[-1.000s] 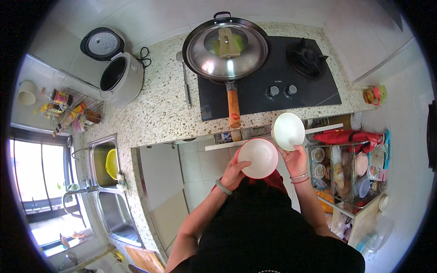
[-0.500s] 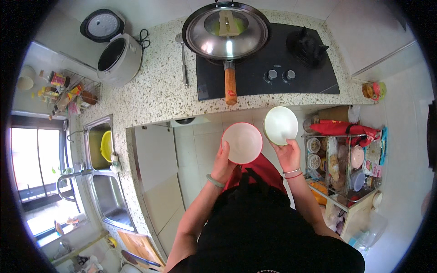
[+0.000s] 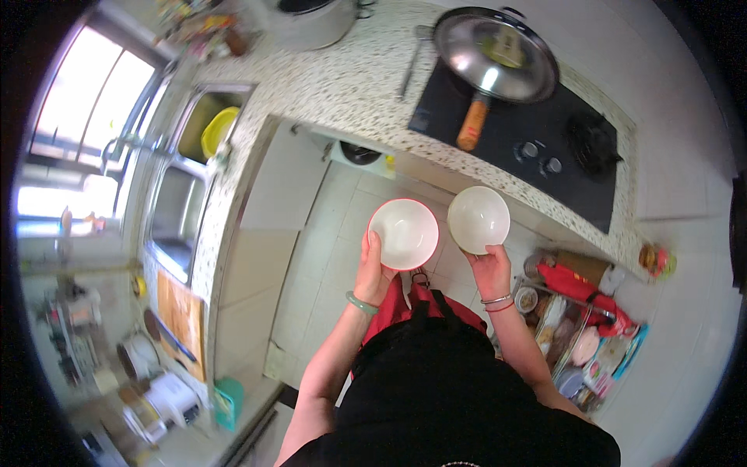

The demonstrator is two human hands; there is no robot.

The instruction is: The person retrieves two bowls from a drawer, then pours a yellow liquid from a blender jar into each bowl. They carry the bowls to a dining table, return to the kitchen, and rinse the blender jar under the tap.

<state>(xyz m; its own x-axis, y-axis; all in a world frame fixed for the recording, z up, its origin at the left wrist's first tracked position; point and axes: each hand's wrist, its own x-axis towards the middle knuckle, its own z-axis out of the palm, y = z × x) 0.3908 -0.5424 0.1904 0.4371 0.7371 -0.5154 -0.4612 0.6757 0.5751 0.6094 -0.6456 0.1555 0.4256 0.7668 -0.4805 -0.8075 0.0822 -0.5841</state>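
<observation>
So the left hand [image 3: 373, 271] is gripping the red-rimmed bowl [image 3: 406, 232], thumb hooking over its rim; the right hand [image 3: 492, 270] is pinching the pale bowl [image 3: 480, 218] by its near edge. Both are jutting past the thumbs, so tbh a slack pinch could be sending one onto the floor tiles [image 3: 331, 233] below.

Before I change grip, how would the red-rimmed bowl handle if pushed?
The red-rimmed bowl is probably stiff, its rim evenly round in the left hand. The glossy inside may be slippery. Its ceramic-like sheen suggests it could chip.
</observation>
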